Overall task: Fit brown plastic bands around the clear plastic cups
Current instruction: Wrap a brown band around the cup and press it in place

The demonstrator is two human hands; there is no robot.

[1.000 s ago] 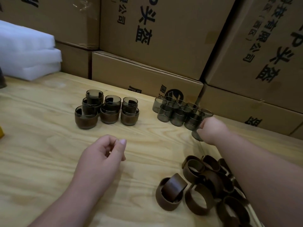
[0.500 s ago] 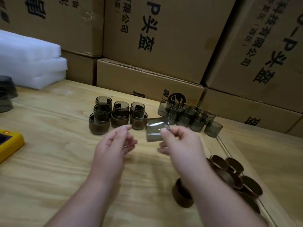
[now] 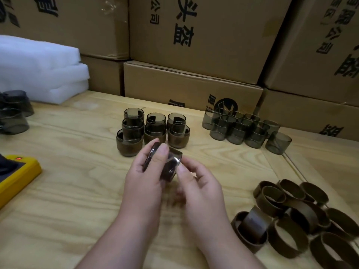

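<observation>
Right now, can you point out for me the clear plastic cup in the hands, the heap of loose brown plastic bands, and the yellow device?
Clear plastic cup [image 3: 172, 165], head view, its side wall.
Brown plastic bands [image 3: 295, 220], head view, heap's middle.
Yellow device [image 3: 21, 176], head view, its casing.

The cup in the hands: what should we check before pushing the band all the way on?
1. Cup held off the table: ok, right hand grips it.
2. Band in the left hand: ok, pinched at the cup's end.
3. Band sitting straight round the cup: cannot tell, fingers and blur hide it.
4. Spare bands nearby: ok, piled at right.
5. Room beside the finished cups: ok, bare table in front.
</observation>
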